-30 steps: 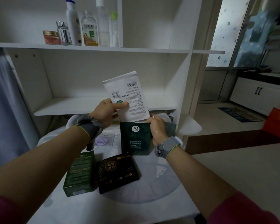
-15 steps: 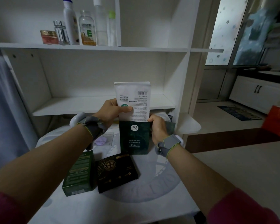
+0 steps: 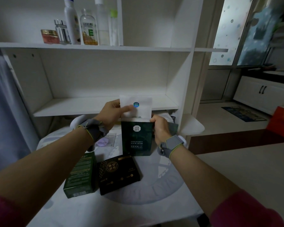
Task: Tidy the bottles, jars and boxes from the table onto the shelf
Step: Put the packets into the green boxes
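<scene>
I hold a dark green mask box (image 3: 136, 138) upright above the white table (image 3: 92, 208). My right hand (image 3: 160, 128) grips its right edge near the open top. A white packet (image 3: 135, 106) with a round blue sticker stands partly inside the box, and my left hand (image 3: 113, 113) pinches its left side. On the table below lie a green box (image 3: 79, 176) and a black box (image 3: 120, 174). The white shelf (image 3: 88, 105) stands behind, its lower board bare. Several bottles (image 3: 88, 28) and a red jar (image 3: 49, 36) stand on the upper board.
A small clear bag with a purple item (image 3: 105, 140) lies on the table behind my left wrist. To the right are open floor, an orange bag (image 3: 282, 123) and a white cabinet (image 3: 264, 94). A curtain (image 3: 5, 112) hangs at the left.
The white packet has straightened from a tilt and slid down deeper into the green box; less of it sticks out now. Both hands keep their hold.
</scene>
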